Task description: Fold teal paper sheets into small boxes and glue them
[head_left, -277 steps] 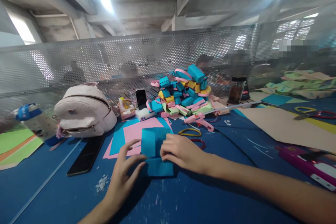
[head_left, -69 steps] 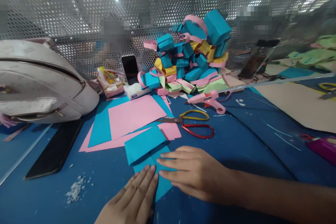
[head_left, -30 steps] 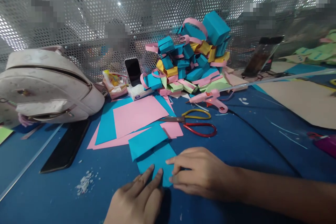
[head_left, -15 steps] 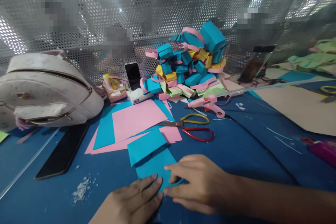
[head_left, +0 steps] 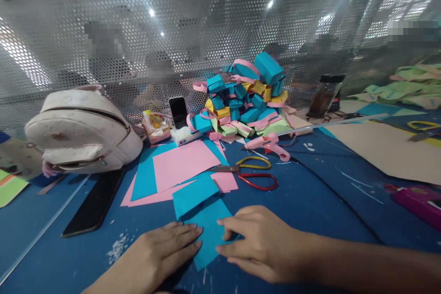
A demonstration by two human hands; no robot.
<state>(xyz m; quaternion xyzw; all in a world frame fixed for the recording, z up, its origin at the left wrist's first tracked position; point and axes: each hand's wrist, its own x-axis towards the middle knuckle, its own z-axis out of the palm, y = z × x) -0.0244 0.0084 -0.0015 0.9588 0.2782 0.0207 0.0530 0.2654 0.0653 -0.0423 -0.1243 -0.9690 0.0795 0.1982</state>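
Observation:
A blue sheet of paper (head_left: 211, 234) lies on the table in front of me, its far end folded over into a raised flap (head_left: 196, 196). My left hand (head_left: 161, 252) rests flat along the sheet's left edge, fingers stretched out. On the right side, my right hand (head_left: 258, 243) touches the paper with its fingertips, the fingers bent and apart. Just beyond lie scissors (head_left: 238, 169) with one yellow and one red handle. Pink sheets (head_left: 186, 163) and blue sheets (head_left: 143, 183) are stacked behind the folded paper.
A pink glue gun (head_left: 270, 144) trails a black cable. Behind it rises a heap of folded paper pieces (head_left: 241, 101). At left are a white backpack (head_left: 86, 133) and a black phone (head_left: 94, 204). A bottle (head_left: 324, 96) and beige sheet (head_left: 389, 151) are at right.
My left hand has slid left, uncovering the near corner of the blue paper. The right hand stays at the paper's right side. My view has tilted up and turned slightly left.

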